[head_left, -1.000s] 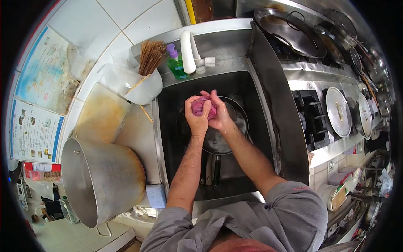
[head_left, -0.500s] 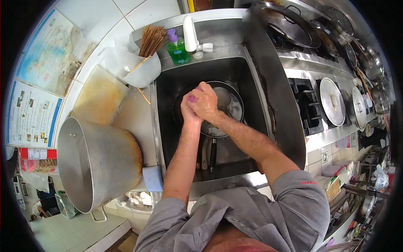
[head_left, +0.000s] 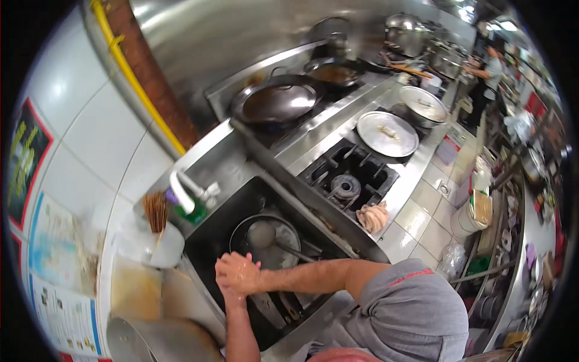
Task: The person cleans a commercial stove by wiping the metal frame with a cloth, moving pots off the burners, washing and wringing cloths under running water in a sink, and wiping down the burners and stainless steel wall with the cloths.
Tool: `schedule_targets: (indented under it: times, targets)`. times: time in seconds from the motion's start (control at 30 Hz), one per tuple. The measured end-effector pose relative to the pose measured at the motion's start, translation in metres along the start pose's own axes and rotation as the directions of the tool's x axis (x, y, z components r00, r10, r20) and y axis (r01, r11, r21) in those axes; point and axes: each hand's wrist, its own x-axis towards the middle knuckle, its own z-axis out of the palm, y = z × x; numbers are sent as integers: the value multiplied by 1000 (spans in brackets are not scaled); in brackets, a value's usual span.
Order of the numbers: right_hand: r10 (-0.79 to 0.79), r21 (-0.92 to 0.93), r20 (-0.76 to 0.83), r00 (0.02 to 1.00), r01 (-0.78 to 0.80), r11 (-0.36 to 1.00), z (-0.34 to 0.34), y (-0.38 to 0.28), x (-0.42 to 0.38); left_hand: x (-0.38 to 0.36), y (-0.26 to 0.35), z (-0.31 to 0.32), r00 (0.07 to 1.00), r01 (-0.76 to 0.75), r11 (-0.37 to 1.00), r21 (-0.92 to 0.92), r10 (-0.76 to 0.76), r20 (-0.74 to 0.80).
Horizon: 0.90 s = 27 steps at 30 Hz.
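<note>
Over the left side of the sink [head_left: 205, 265], my two wet hands are clasped together. My right hand [head_left: 242, 273] lies on top, its fingers wrapped round my left hand [head_left: 231, 292], which is mostly hidden beneath it. A small pink patch shows at the fingers; whether it is a fingertip or something held I cannot tell. Just beyond my hands, a round pan [head_left: 283, 228] sits in the sink with a ladle [head_left: 263, 234] in it. Dark handles [head_left: 292, 304] lie under my right forearm. The white faucet [head_left: 181, 184] and a green soap bottle [head_left: 194, 211] stand behind the sink.
A white tub [head_left: 167, 247] with a bristle brush [head_left: 155, 211] and a large pot [head_left: 132, 338] are at left. To the right are a gas burner [head_left: 347, 186], a crumpled cloth [head_left: 373, 217], a lid [head_left: 388, 134] and woks [head_left: 277, 102]. A person [head_left: 487, 78] stands farther back.
My view has swung to the right, bringing the stove and the far kitchen into sight. My hands stay clasped over the sink, with the right hand now covering more of the left.
</note>
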Motion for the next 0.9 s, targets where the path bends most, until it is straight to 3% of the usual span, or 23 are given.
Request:
schedule_targets:
  times: [0.07,0.13,0.17,0.4,0.67,0.73,0.9]
  targets:
    - [-128,114,73,989,120,986,-36,-2,7,-6,3,2,998,52,996,70,-54,19]
    - [-214,111,-67,975,220,969,-42,-8,8,-10,5,6,994,100,985,139,-106,40]
    - [-203,128,16,979,199,972,-51,-8,-3,-12,5,8,990,122,977,175,-132,50]
    - [-253,28,30,967,252,967,-71,-12,-34,-21,3,20,953,240,882,406,-295,77]
    - [-316,-102,28,948,317,943,-77,-21,-75,-39,-23,41,917,247,755,607,-385,106]
    - [-329,-56,38,943,331,942,-76,-20,-89,-44,-30,42,908,234,726,647,-400,121]
    - [-360,-112,133,923,375,920,-87,-26,-91,-46,-45,50,874,212,614,760,-467,134]
